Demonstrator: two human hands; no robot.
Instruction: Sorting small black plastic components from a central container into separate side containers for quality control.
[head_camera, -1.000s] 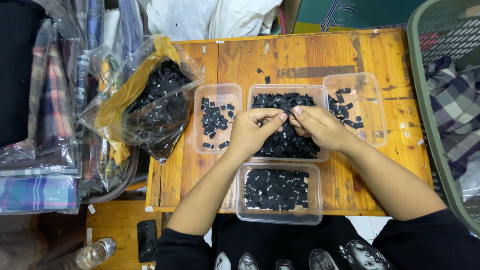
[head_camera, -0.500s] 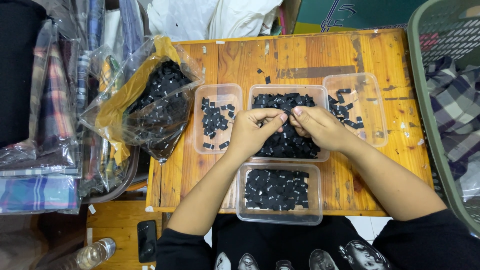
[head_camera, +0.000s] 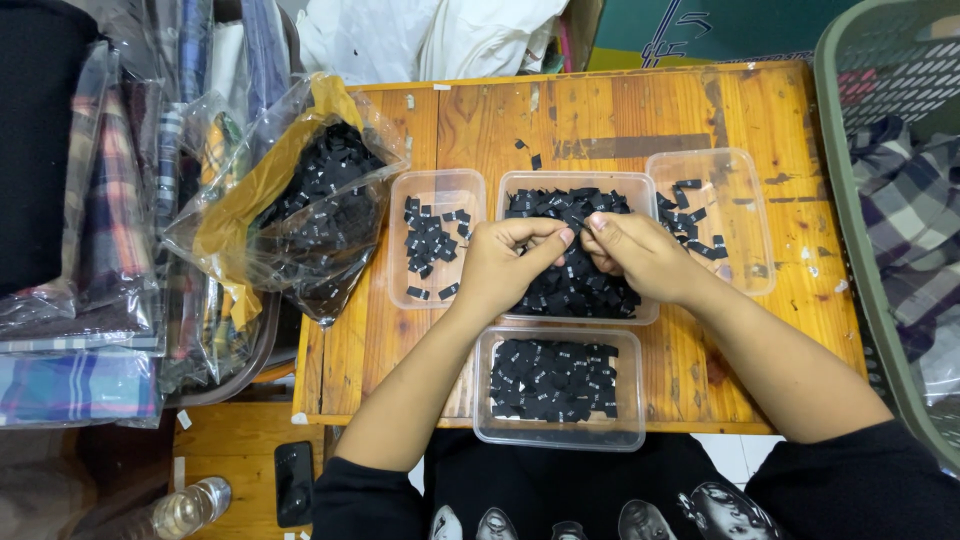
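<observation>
Where both hands meet, small black labels (head_camera: 575, 270).

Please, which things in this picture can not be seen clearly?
- Head view: left hand and right hand cover what the fingertips pinch over the middle tray.
- Green basket: cut by right edge.
- Marks on the black pieces: too small.

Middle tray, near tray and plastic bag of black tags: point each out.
middle tray (head_camera: 640, 185): head view, bare right wall of the clear tub.
near tray (head_camera: 556, 438): head view, its front rim.
plastic bag of black tags (head_camera: 330, 190): head view, black pile inside the bag.
</observation>
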